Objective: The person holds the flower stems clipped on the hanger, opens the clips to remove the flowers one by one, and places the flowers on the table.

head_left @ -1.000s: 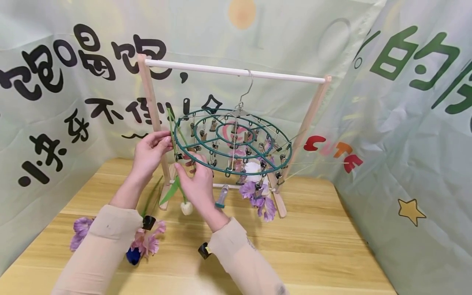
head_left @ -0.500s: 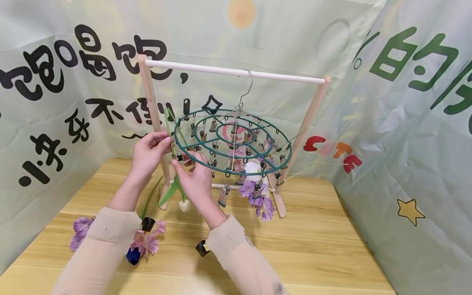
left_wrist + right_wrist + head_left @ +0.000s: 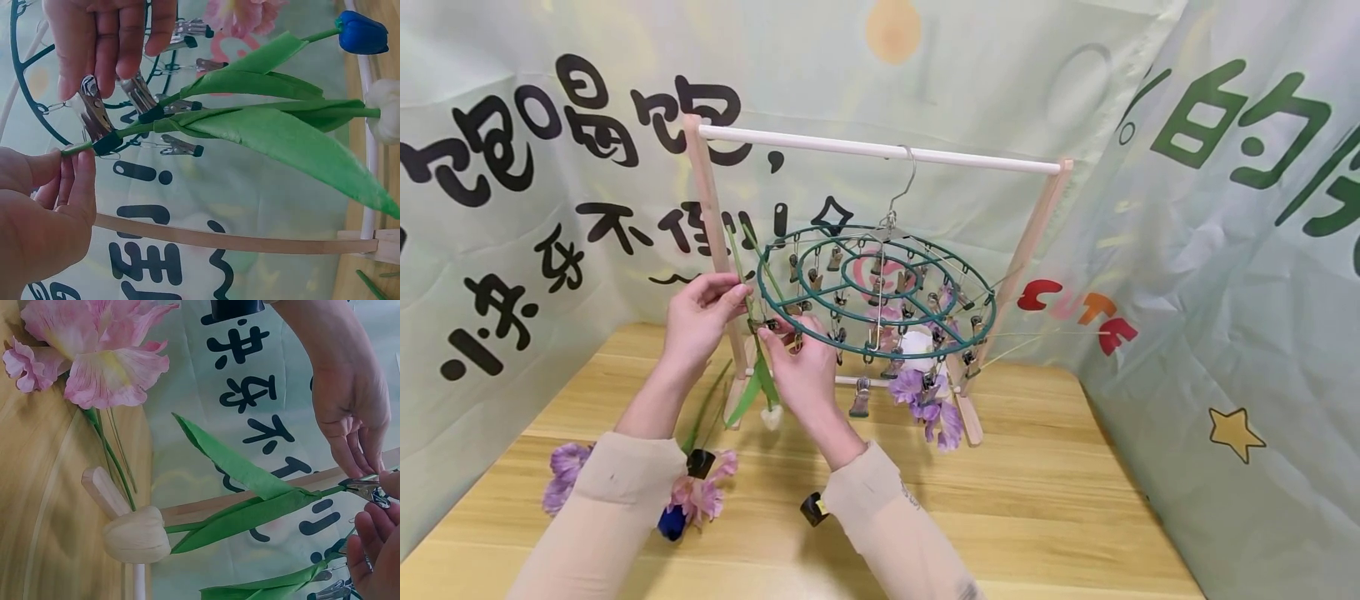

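Observation:
My left hand (image 3: 700, 317) pinches the green stem of a white tulip (image 3: 771, 417), which hangs head down at the left side of a round green clip hanger (image 3: 893, 357). A metal clip (image 3: 95, 115) with dark tips sits across that stem in the left wrist view. My right hand (image 3: 808, 362) holds this clip's handle end between thumb and fingers, partly hidden by the hand itself. Close by, the stem of a blue tulip (image 3: 364, 32) runs to a second clip (image 3: 139, 97). The right wrist view also shows the white tulip (image 3: 136, 534) and its long leaves.
The hanger hooks onto a white rail (image 3: 820, 143) on a wooden stand. Purple flowers (image 3: 928, 408) hang at its right, among several dangling clips. On the table (image 3: 1037, 517), a pink flower (image 3: 700, 497), a blue flower (image 3: 672, 522) and a purple flower (image 3: 565, 475) lie at left.
The white tulip's head has swung slightly left and its upper stem end has tilted left. Both hands stay at the same clip with only small shifts.

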A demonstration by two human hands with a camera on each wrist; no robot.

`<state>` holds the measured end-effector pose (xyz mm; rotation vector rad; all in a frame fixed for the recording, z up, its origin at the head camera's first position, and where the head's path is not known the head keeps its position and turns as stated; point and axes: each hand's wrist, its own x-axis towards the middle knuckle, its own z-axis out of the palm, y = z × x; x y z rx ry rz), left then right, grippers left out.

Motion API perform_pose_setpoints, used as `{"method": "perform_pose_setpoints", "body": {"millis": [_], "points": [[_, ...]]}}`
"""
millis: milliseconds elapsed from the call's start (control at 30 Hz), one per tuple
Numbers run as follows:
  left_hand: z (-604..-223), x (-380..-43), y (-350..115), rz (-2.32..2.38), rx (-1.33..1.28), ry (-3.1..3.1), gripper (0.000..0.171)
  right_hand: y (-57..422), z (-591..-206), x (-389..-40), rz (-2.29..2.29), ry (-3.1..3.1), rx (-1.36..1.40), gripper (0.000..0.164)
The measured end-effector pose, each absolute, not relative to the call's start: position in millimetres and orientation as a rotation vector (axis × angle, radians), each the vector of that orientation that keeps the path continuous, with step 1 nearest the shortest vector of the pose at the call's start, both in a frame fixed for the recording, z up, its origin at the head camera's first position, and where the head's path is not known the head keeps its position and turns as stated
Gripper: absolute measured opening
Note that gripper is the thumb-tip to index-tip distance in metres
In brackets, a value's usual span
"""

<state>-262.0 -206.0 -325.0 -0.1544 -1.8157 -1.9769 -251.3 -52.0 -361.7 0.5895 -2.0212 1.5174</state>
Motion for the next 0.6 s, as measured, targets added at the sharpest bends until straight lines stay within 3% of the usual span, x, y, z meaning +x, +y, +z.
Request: {"method": "perform_pose_setpoints", "body": {"millis": [233, 600], "points": [[-327.0, -259.3, -206.0, -1.968, -0.163, -1.834, 0.032, -51.6, -364.4, -251.0, 1.520, -2.006, 0.595, 0.022], [-327.1, -256.7, -204.7, -1.961, -0.187, -1.843, 0.017, -50.5, -366.5, -251.3, 1.520, -2.010, 0.598, 0.022]]}}
